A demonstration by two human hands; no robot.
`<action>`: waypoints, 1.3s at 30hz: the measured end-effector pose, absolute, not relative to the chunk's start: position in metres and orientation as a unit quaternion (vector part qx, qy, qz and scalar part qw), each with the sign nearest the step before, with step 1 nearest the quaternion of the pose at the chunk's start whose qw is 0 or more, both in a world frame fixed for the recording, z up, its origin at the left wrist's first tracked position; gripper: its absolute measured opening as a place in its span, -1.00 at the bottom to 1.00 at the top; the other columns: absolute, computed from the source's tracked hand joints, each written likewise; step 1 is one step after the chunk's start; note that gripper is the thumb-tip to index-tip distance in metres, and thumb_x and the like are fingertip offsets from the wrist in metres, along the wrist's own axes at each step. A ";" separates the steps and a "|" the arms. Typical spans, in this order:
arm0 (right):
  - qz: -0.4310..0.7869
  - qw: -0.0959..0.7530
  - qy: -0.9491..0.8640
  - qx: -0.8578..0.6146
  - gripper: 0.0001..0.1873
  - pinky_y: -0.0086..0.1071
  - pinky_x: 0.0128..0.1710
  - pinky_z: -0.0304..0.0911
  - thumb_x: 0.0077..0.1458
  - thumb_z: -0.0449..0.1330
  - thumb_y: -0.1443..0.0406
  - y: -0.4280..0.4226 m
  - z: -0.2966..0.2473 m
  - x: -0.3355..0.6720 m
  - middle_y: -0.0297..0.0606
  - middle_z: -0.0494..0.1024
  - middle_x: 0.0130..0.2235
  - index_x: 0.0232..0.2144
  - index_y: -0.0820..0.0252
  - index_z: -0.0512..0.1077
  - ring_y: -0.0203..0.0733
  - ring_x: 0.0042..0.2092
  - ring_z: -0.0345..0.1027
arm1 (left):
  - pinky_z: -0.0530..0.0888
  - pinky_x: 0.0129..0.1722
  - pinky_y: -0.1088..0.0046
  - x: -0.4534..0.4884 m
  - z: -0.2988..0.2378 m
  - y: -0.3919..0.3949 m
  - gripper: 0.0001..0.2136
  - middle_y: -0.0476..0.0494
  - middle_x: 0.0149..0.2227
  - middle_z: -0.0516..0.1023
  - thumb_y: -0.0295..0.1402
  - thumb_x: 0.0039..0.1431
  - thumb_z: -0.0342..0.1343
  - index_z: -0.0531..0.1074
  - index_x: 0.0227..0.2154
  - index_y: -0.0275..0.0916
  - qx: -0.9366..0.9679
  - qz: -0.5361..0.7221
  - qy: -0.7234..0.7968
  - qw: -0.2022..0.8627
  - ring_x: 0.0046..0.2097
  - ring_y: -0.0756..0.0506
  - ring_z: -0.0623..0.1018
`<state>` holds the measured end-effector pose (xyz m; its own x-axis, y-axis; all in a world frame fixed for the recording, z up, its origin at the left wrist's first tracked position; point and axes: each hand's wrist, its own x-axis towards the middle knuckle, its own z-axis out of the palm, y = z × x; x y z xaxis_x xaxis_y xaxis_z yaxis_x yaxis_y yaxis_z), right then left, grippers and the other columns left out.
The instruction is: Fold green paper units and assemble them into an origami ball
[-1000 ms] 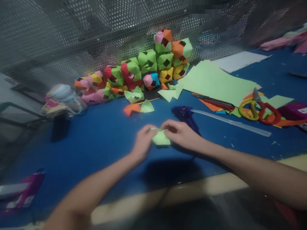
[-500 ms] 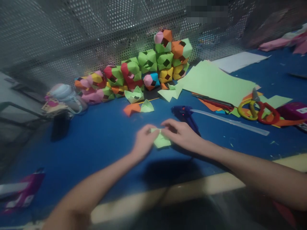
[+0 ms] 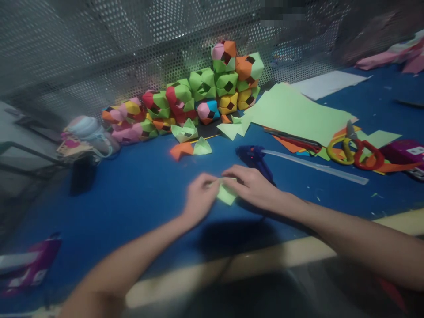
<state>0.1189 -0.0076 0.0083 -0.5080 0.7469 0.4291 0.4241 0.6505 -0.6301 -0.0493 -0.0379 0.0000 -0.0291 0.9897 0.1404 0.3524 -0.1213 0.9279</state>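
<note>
Between both hands is a small piece of folded light green paper, held just above the blue table. My left hand pinches its left side, thumb on top. From the right, my right hand grips the other side with thumb and fingers. Just behind my right hand lies a blue glue gun with a small red light and a long clear glue stick in its back. Farther off lie an orange and green folded paper piece and a green folded paper cup shape.
Stacked folded paper blocks line the perforated metal panel. Light green sheets lie at the right, near scissors with yellow and red handles. A dark phone-like object and a purple object are at the left.
The green paper has turned and tilted between my fingers, with a corner now pointing down. My left fingers have curled more over its left edge. The view has shifted slightly.
</note>
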 end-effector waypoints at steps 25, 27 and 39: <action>0.210 0.369 -0.840 -0.339 -0.81 -0.44 -0.42 0.17 0.16 0.06 0.35 -0.004 0.001 0.122 -0.25 0.47 -0.47 -0.46 0.27 0.41 -0.28 -0.44 0.31 | 0.34 -0.37 0.51 -0.051 -0.009 -0.030 -0.84 -0.05 -0.41 0.47 -0.29 -0.01 0.16 0.46 -0.37 -0.27 0.528 0.428 0.545 0.491 -0.37 0.01 0.40; 0.222 0.370 -0.836 -0.339 -0.81 -0.43 -0.41 0.19 0.17 0.07 0.34 -0.004 0.002 0.122 -0.24 0.48 -0.45 -0.43 0.27 0.43 -0.28 -0.42 0.33 | 0.34 -0.38 0.50 -0.052 -0.010 -0.030 -0.82 -0.07 -0.42 0.49 -0.25 0.01 0.16 0.49 -0.42 -0.28 0.544 0.414 0.554 0.474 -0.37 0.00 0.40; 0.230 0.388 -0.830 -0.328 -0.80 -0.43 -0.39 0.21 0.16 0.08 0.35 -0.006 0.005 0.123 -0.23 0.52 -0.45 -0.44 0.28 0.46 -0.28 -0.41 0.36 | 0.30 -0.42 0.53 -0.049 -0.001 -0.034 -0.82 -0.04 -0.46 0.50 -0.26 0.04 0.13 0.54 -0.44 -0.27 0.581 0.403 0.558 0.434 -0.41 0.00 0.39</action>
